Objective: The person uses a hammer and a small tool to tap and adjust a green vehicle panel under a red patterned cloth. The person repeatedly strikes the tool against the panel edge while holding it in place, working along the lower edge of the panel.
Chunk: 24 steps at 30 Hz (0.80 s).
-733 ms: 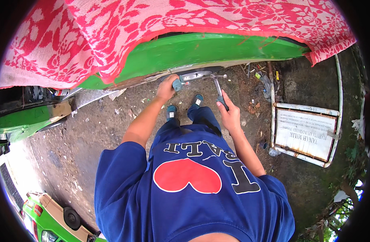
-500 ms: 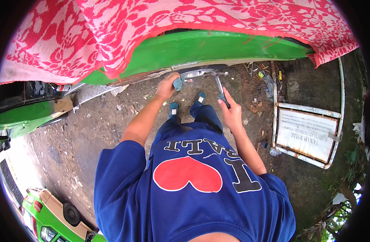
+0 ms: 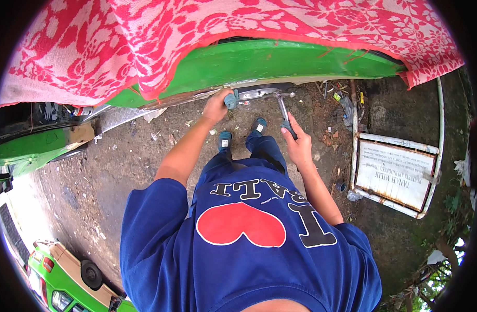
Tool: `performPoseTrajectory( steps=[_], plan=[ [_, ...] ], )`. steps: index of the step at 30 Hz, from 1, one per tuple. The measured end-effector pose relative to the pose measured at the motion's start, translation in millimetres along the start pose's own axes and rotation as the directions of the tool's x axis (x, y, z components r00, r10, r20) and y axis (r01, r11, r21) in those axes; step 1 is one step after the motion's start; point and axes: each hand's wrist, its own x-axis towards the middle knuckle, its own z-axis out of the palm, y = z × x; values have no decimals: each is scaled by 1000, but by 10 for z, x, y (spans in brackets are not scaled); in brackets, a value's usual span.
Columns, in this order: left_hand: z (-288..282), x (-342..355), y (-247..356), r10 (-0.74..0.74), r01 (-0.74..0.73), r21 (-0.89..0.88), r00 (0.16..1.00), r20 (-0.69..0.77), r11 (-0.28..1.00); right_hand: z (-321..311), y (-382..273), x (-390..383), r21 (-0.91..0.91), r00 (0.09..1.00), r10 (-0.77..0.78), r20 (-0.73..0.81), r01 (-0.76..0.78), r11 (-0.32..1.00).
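Note:
My left hand (image 3: 215,106) is closed round a teal-grey wrapped object (image 3: 230,101) near the lower edge of a green car body (image 3: 280,57). A bright silver metal piece (image 3: 254,93) lies horizontally just right of it; I cannot tell whether they are joined. My right hand (image 3: 298,143) grips a hammer (image 3: 283,112) by its dark grey-teal handle, its steel head raised toward the upper left, at the right end of the silver piece.
Red-and-white patterned cloth (image 3: 108,47) drapes over the car. A rusty white-framed signboard (image 3: 391,174) lies at right among litter. My feet (image 3: 256,127) stand on dirty concrete (image 3: 119,187). Other green vehicle parts (image 3: 33,151) are at left, and a green vehicle (image 3: 67,275) at lower left.
The view has shifted slightly, with the car edge a little higher in the picture. Both hands keep their grips and have barely moved against the car.

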Motion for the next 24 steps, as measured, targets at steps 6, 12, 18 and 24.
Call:
performPoseTrajectory(
  steps=[6,12,18,24],
  plan=[
    [39,69,81,-24,15,83,994,104,996,37,-26,37,-8,999,-23,34,24,1000],
    [184,20,22,-10,-13,171,992,129,985,70,-20,52,-32,998,-28,48,29,999],
    [166,-28,118,-45,9,201,984,175,979,25,47,24,-16,999,51,-3,-51,999],
    [179,151,243,4,-67,245,969,249,967,-12,167,0,28,994,106,-27,-105,994]
  ],
)
